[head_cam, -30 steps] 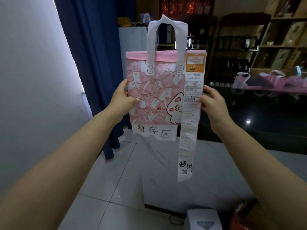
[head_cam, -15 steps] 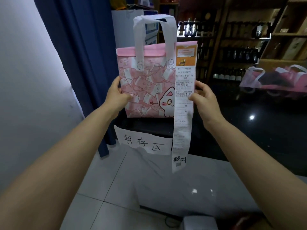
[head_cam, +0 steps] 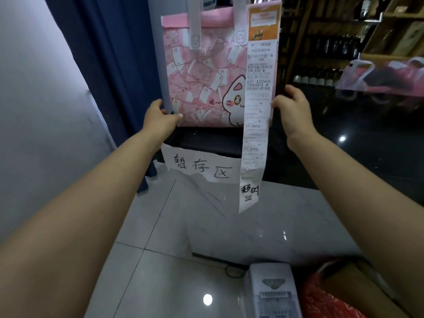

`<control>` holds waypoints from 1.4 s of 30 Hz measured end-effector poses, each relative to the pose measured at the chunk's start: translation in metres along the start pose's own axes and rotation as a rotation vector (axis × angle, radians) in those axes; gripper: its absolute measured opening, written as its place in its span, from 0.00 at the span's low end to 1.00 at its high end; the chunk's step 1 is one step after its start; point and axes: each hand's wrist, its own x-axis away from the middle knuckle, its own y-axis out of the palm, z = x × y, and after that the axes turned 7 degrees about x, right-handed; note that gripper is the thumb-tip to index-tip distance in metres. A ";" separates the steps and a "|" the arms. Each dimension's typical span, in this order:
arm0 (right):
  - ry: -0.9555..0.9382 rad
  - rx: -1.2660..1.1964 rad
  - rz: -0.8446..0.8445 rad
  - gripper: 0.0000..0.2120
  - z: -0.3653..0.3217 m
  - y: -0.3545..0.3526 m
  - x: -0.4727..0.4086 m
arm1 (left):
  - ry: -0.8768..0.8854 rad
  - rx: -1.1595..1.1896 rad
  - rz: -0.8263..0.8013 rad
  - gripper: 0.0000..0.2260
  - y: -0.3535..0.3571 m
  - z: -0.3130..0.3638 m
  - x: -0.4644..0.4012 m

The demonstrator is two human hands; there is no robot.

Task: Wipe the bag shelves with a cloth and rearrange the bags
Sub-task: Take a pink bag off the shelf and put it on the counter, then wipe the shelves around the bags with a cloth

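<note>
A pink tote bag (head_cam: 206, 72) with a cartoon cat print and white handles stands upright, its bottom on the dark shelf (head_cam: 206, 138). My left hand (head_cam: 160, 118) grips its lower left edge. My right hand (head_cam: 291, 106) grips its lower right edge. A long white receipt (head_cam: 254, 134) hangs from the bag's top right, down past the shelf front. Another pink bag (head_cam: 385, 76) lies on the dark counter to the right.
A handwritten paper sign (head_cam: 199, 167) is stuck on the shelf front. Dark blue curtain (head_cam: 110, 65) hangs at the left beside a white wall. Bottle shelves (head_cam: 332, 49) fill the back. A white device (head_cam: 273, 292) and red item (head_cam: 325, 297) sit on the tiled floor below.
Both hands have carried the bag forward and down until its bottom sits on the shelf above the sign. The hands have slid lower along its side edges.
</note>
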 end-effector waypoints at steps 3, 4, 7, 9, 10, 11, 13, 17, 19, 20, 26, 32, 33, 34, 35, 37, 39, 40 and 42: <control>0.029 0.000 0.003 0.30 0.005 -0.001 0.022 | 0.028 -0.030 -0.046 0.34 -0.003 0.002 0.018; 0.035 0.001 0.003 0.29 0.006 -0.002 0.031 | 0.036 -0.030 -0.061 0.34 -0.006 0.004 0.025; 0.054 -0.003 -0.006 0.28 0.002 0.000 0.062 | 0.053 -0.030 -0.096 0.33 -0.022 0.010 0.048; 0.043 -0.005 -0.008 0.27 -0.003 0.001 0.085 | 0.073 -0.033 -0.116 0.32 -0.035 0.013 0.066; 0.035 -0.006 -0.010 0.26 -0.006 0.002 0.097 | 0.082 -0.032 -0.124 0.31 -0.042 0.014 0.077; 0.027 -0.004 -0.013 0.26 -0.009 0.003 0.110 | 0.090 -0.031 -0.134 0.31 -0.049 0.014 0.087; 0.021 0.006 -0.025 0.26 -0.015 0.005 0.134 | 0.102 -0.025 -0.160 0.30 -0.064 0.011 0.109; 0.033 0.026 -0.058 0.26 -0.020 0.011 0.185 | 0.124 -0.046 -0.206 0.30 -0.090 0.004 0.152; 0.039 0.010 -0.076 0.26 -0.025 0.015 0.208 | 0.133 -0.044 -0.218 0.29 -0.102 0.002 0.171; 0.038 0.009 -0.083 0.26 -0.028 0.016 0.219 | 0.139 -0.041 -0.219 0.28 -0.108 0.001 0.180; -0.013 0.025 -0.168 0.25 -0.047 0.018 0.274 | 0.174 -0.057 -0.207 0.28 -0.141 0.003 0.228; -0.058 0.034 -0.318 0.23 -0.059 0.017 0.320 | 0.208 -0.060 -0.152 0.27 -0.171 0.006 0.288; -0.065 0.031 -0.349 0.22 -0.059 0.017 0.328 | 0.204 -0.052 -0.140 0.27 -0.176 0.006 0.301; -0.069 0.026 -0.380 0.22 -0.058 0.017 0.336 | 0.195 -0.045 -0.125 0.26 -0.180 0.005 0.314; -0.072 0.016 -0.412 0.21 -0.057 0.018 0.345 | 0.182 -0.038 -0.106 0.26 -0.185 0.003 0.330; -0.082 0.005 -0.480 0.21 -0.053 0.017 0.365 | 0.154 -0.019 -0.059 0.26 -0.194 -0.004 0.362; -0.103 0.004 -0.574 0.21 -0.047 0.016 0.388 | 0.139 -0.026 0.001 0.26 -0.203 -0.013 0.396; -0.113 0.003 -0.621 0.21 -0.045 0.014 0.400 | 0.127 -0.035 0.036 0.26 -0.207 -0.019 0.414; -0.129 0.008 -0.717 0.21 -0.041 0.011 0.426 | 0.095 -0.028 0.112 0.27 -0.218 -0.030 0.454</control>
